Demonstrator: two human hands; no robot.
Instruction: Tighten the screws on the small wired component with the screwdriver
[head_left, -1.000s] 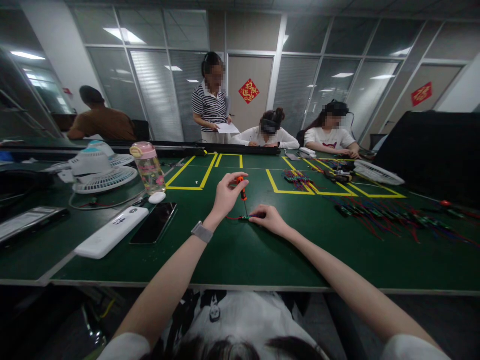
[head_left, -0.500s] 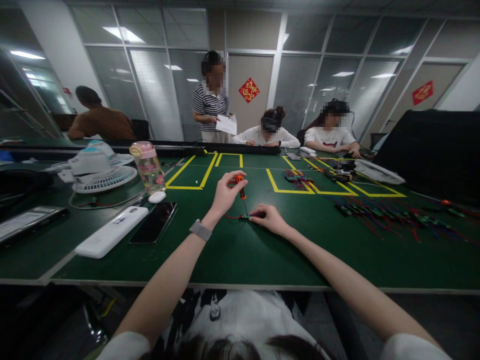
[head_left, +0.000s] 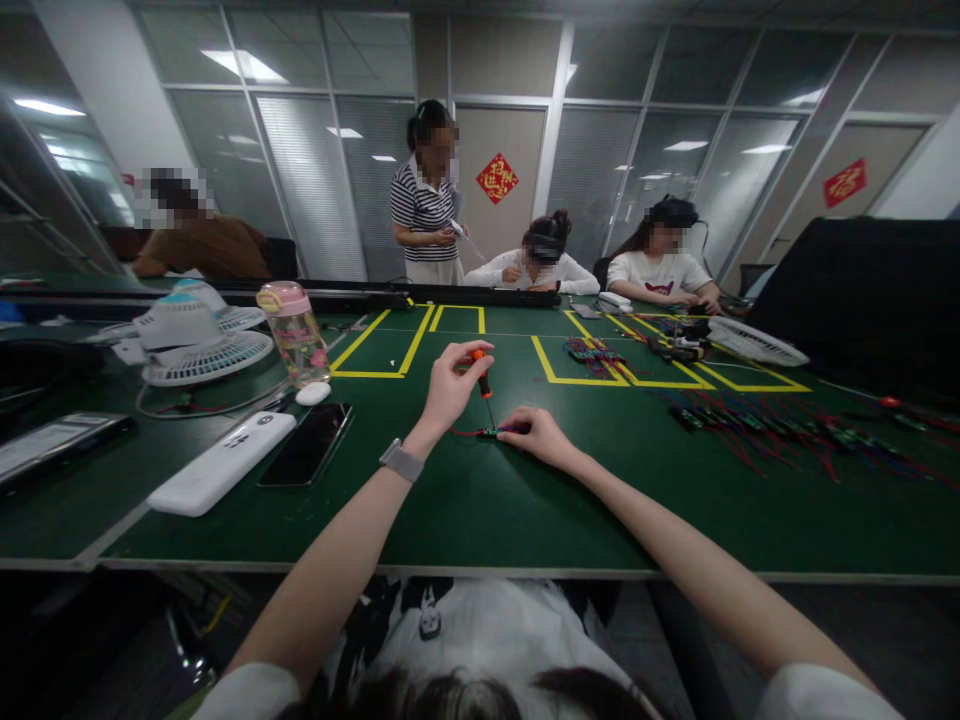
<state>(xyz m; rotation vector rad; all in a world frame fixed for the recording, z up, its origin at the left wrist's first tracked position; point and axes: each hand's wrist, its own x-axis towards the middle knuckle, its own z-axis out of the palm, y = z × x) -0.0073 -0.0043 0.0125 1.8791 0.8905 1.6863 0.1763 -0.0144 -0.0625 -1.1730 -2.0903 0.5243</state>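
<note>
My left hand (head_left: 452,388) grips an orange and black screwdriver (head_left: 484,384) near the top of its handle. The screwdriver stands nearly upright, its shaft running down to a small green circuit board (head_left: 489,433) on the table. Fingers of my right hand (head_left: 538,437) are closed on the right end of that board and hide part of it. A red wire (head_left: 463,432) leads off the board to the left, behind my left wrist. Whether the tip sits in a screw is too small to tell.
Left on the green table (head_left: 465,520) are a black phone (head_left: 307,445), a white power bank (head_left: 225,465), a bottle (head_left: 295,335) and a white fan (head_left: 202,345). Wired boards (head_left: 780,430) lie right, more (head_left: 596,358) inside yellow tape. Several people sit or stand beyond.
Both my hands, the screwdriver and the board stay almost where they were. Across the table, the standing person's papers have shifted, and a seated person in white has raised a hand.
</note>
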